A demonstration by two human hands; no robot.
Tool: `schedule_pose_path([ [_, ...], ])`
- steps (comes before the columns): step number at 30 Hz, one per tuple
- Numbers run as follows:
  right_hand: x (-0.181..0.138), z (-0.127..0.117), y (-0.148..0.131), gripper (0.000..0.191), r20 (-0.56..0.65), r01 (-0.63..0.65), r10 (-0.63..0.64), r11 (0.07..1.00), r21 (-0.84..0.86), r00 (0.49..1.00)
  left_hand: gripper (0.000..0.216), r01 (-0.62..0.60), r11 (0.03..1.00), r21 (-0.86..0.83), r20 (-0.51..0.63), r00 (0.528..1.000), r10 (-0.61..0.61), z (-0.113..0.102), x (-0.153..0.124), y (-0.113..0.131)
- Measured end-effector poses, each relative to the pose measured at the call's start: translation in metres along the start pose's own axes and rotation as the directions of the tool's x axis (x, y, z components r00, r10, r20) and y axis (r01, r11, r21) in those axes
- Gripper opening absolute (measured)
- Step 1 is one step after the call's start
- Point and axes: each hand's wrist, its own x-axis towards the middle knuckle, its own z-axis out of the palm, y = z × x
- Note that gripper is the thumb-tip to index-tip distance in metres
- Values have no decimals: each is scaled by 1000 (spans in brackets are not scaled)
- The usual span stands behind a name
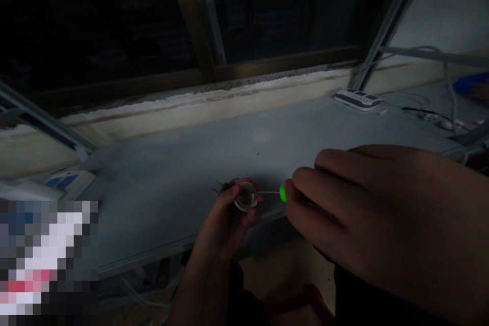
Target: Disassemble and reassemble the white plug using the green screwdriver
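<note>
Low in the middle, my left hand [231, 224] is closed around a small round white lamp socket [245, 202], its hollow face turned towards me. Thin dark prongs or wire ends stick out to the left of the fingers; I cannot make out which. My right hand [355, 209], large and close to the camera, grips the bright green handle [283, 193] of a screwdriver [270, 192]. The thin metal shaft points left, and its tip reaches the socket's opening. Whether the tip sits on a screw is too dark to tell. Most of the handle is hidden inside the right fist.
Under both hands runs a grey tabletop [171, 178], its front edge just below them. A white power strip [358, 100] lies at the back right with loose cables [439, 112] beside it. White boxes or packets [72, 183] lie at the left. A dark window rises behind.
</note>
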Motion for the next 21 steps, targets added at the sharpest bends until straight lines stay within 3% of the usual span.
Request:
schedule_pose_path([
  [6,8,2,5,9,30,145,-145,989,25,989,23,-56,998,6,-4,998,56,2,1,-3],
  [9,12,6,15,11,167,-42,24,994,104,986,26,-123,992,24,12,992,123,4,1,-8],
  [11,11,10,23,10,306,-305,238,933,193,922,27,-181,981,64,26,983,179,5,0,-13],
  [12,9,13,27,12,379,-448,335,854,265,863,28,-219,972,89,35,976,217,4,0,-16],
  [14,1,21,34,21,515,-678,453,586,442,728,28,-302,941,151,69,953,294,2,-1,-22],
  [17,-14,33,40,42,830,-883,330,27,469,451,30,-386,881,272,153,922,357,-3,-2,-28],
  [18,-18,37,41,45,880,-897,273,-109,429,388,31,-404,860,313,169,914,368,-4,-2,-28],
  [19,-23,41,41,46,902,-893,240,-193,406,358,32,-419,837,351,180,908,378,-5,-3,-29],
  [20,-27,44,40,45,905,-887,232,-218,407,358,34,-436,814,384,190,900,392,-5,-4,-29],
  [21,-31,46,39,42,889,-881,243,-187,435,387,35,-454,791,410,203,891,406,-4,-5,-28],
])
